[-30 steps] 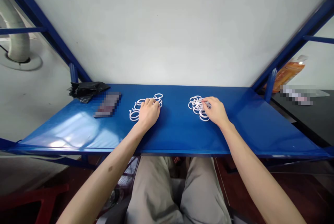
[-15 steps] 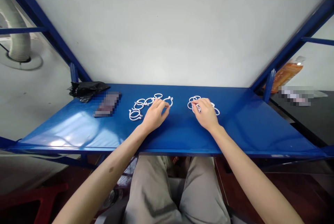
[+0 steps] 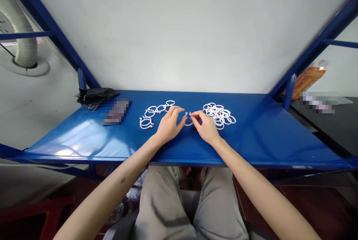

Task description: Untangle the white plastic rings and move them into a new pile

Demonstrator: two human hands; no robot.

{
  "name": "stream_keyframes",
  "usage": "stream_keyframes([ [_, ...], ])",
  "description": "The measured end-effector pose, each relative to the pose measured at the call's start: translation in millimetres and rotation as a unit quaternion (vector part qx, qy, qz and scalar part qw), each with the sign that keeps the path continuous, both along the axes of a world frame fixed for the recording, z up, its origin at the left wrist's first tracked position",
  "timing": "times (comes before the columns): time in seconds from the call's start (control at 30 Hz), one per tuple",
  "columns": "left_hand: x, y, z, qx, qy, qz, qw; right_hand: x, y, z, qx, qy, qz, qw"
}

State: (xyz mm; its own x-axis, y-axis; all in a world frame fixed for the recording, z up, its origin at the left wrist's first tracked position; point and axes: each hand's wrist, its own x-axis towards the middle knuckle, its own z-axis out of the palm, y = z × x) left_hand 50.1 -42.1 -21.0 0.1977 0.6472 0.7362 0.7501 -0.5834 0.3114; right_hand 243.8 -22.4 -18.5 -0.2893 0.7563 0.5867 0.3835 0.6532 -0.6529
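My right hand (image 3: 207,128) has thumb and forefinger closed at one tip of a split white ring (image 3: 188,124), and it seems to be the hand with the hold. My left hand (image 3: 168,124) is spread, thumb and fingers parted around the other tip; whether they touch it I can't tell from here. The ring sits between the two hands, right of the left fingertips and left of the right ones, so neither is clearly nearer. Being round, it gives me no long axis; I judge that its gap matters most, and that faces the wall, its curve towards the near edge of the desk. Beyond the left hand a curved row of white rings (image 3: 156,110) runs out to the left, linked or merely touching, I can't say. Just beside the right hand lies a loose heap of rings (image 3: 219,113), overlapping. All of it rests on a glossy blue desk (image 3: 251,135) against a pale wall (image 3: 179,46), with a crumpled black bag (image 3: 96,96) at far left and an orange pouch (image 3: 310,79) off to the right
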Motion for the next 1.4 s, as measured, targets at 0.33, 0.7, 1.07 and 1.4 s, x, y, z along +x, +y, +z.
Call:
stream_keyframes([
  [0.33, -2, -2, 5.1, -0.190, -0.057, -0.049, 0.979, 0, -7, 0.0, -0.013, 0.000, 0.015, 1.000],
  [0.7, 1, -2, -11.0, -0.140, 0.124, 0.015, 0.982, -1, -9, -10.6, 0.128, -0.118, -0.006, 0.985],
  [1.07, 3, -3, -11.1, -0.095, 0.151, 0.003, 0.984, 0, -9, -11.3, 0.129, -0.142, -0.021, 0.981],
  [1.4, -4, 0, -5.3, -0.080, 0.127, 0.058, 0.987, 16, 2, 1.3, 0.143, -0.093, -0.072, 0.983],
])
